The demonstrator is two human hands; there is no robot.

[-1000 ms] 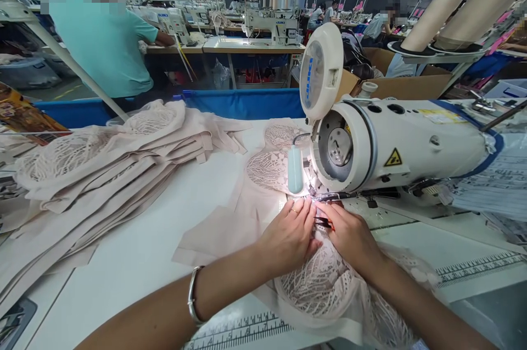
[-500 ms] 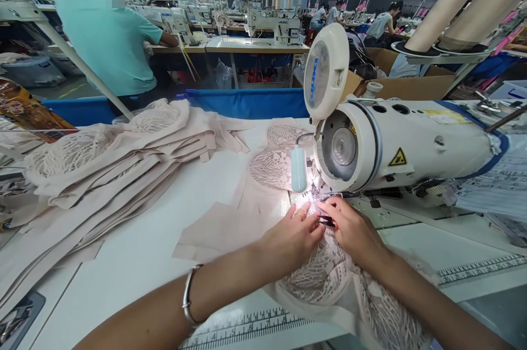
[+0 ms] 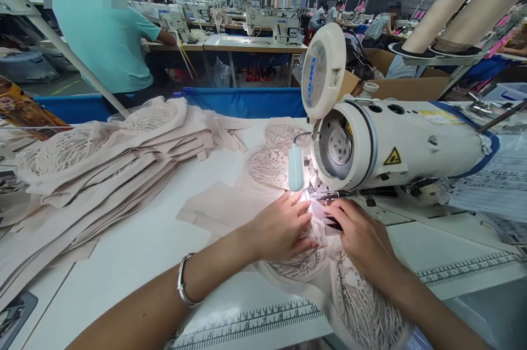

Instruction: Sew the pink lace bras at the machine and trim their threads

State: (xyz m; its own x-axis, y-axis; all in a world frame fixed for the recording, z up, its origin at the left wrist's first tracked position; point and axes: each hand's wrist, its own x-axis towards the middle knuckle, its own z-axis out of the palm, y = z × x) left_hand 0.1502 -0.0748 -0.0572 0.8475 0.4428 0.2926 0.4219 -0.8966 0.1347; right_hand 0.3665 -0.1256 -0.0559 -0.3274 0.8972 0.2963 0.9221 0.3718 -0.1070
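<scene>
My left hand (image 3: pixel 284 226) lies with fingers spread on pale pink lace fabric (image 3: pixel 296 265), its fingertips close to the lit needle area of a white sewing machine (image 3: pixel 415 138). My right hand (image 3: pixel 360 229) is closed around small thread snips (image 3: pixel 332 223), whose dark blades point left over the lace. Its fingertips also touch the fabric just in front of the machine. The lace piece runs under the needle area, with patterned cups (image 3: pixel 269 167) behind it and a loose end hanging over the table's front edge. A pale green lamp (image 3: pixel 295 167) hangs beside the needle.
Stacked pale fabric pieces (image 3: pixel 135 166) cover the table's left side. A printed ruler (image 3: pixel 247 323) runs along the front edge. Thread cones (image 3: pixel 434 23) stand at upper right, above papers (image 3: pixel 480 171). Beyond a blue cloth trough (image 3: pixel 247 103), a person in a turquoise shirt (image 3: pixel 101 45) sits.
My left hand has moved slightly left and away from my right hand. The lace near the front has shifted. The round part inside the machine's open head, blurred before, now shows its holes.
</scene>
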